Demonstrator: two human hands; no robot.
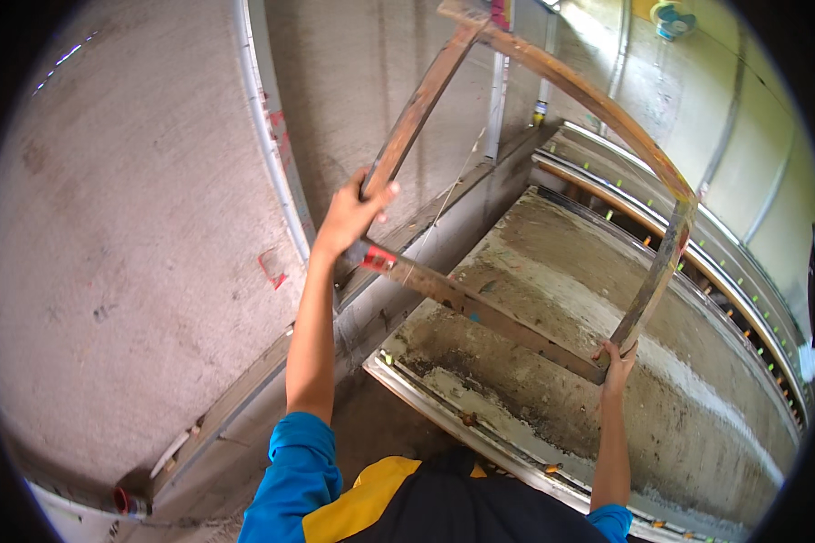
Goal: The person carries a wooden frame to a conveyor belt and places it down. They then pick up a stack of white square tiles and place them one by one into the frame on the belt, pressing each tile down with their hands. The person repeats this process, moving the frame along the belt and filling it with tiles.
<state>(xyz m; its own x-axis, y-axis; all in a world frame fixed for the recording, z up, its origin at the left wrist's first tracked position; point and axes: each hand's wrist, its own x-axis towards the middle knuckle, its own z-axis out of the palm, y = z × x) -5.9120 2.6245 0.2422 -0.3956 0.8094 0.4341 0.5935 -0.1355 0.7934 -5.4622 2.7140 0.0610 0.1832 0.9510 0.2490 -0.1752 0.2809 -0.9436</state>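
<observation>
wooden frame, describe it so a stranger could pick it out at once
Find the big stained slab at centre right. Partly over it, the left hand and right hand hold the frame. Unlike the flat slab, it has four bars around an open middle.

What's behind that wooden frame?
Through the wooden frame, parts of a stained slab, pegged rail and upright metal post show. Anything directly behind the frame, left hand or right hand is covered.
</observation>
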